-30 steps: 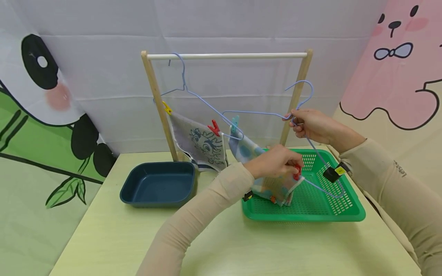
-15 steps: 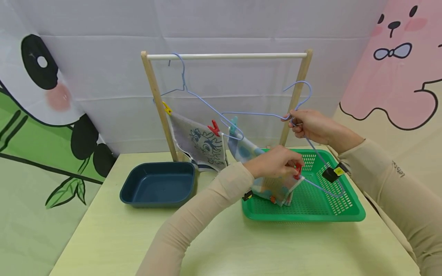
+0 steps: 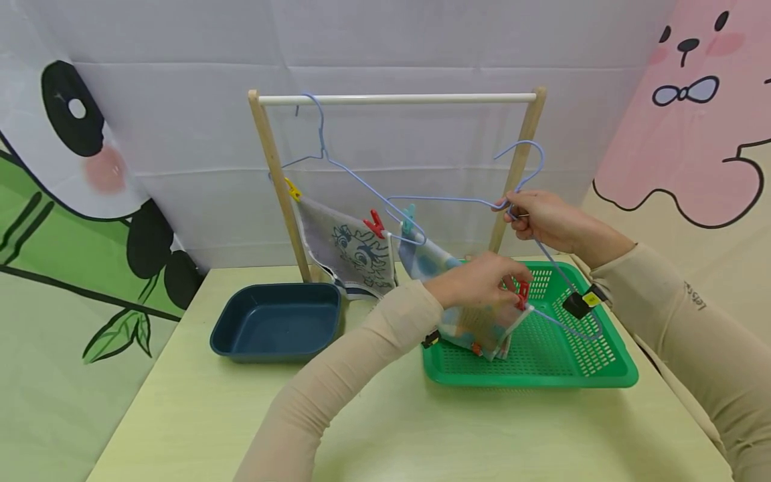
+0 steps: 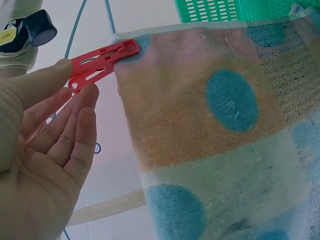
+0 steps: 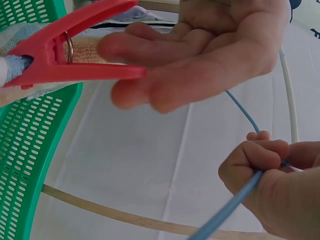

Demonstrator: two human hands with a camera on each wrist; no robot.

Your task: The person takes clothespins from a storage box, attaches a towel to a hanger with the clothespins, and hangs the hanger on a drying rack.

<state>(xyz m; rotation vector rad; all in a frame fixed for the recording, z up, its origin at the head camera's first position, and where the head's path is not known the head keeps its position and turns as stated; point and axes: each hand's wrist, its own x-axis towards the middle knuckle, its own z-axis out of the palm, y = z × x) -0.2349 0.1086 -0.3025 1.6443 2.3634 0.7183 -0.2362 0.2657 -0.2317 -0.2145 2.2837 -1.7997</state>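
My left hand [image 3: 476, 281] has its fingers spread and fairly straight at a red clothespin [image 4: 102, 62], fingertips at its handle ends. The clothespin's jaws clamp a corner of a towel with coloured blocks and blue dots [image 4: 185, 115] onto a blue wire hanger [image 3: 446, 198]. The towel's other top corner is held by a light-blue clothespin [image 3: 409, 219]. My right hand [image 3: 545, 217] grips the hanger at its neck, below the hook, as the right wrist view also shows. The towel's lower part hangs over a green basket [image 3: 530, 380].
A wooden rack with a white bar [image 3: 397, 100] stands behind. On it hangs another blue hanger [image 3: 355, 175] bearing a grey printed towel [image 3: 343, 241] with yellow and red clothespins. A dark blue basin [image 3: 274, 358] sits at left on the table [image 3: 373, 428]. An orange item [image 3: 476, 349] lies in the basket.
My left fingers have loosened from the red clothespin and spread, so more of it shows; its handles stand apart. My right hand keeps holding the hanger, almost still.
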